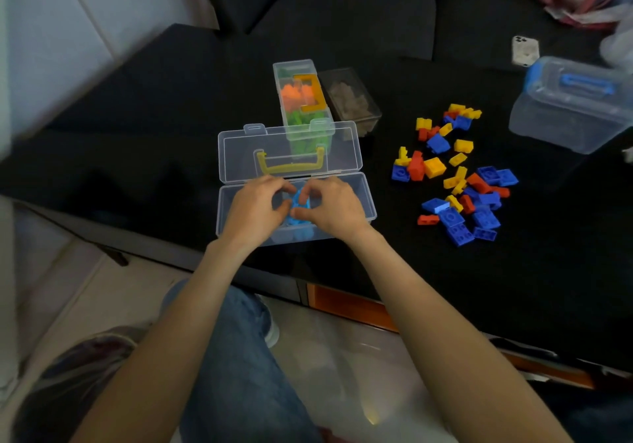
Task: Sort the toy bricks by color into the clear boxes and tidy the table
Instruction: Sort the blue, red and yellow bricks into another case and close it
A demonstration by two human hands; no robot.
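My left hand and right hand meet over the open box at the near table edge. Both hands pinch the same light blue brick between curled fingers and thumbs, holding it just above the box interior. More light blue pieces lie on the box floor below my hands. The box lid stands open behind, its yellow handle facing me.

Directly behind the lid stands a closed box with an orange handle, holding orange and green bricks. A smaller clear box with brownish contents sits just beside it on the right.

The loose pile of blue, yellow and red bricks lies on the table well to the right of the open box. A larger tub with a blue handle sits at the far right, beyond the pile. A phone lies behind the tub
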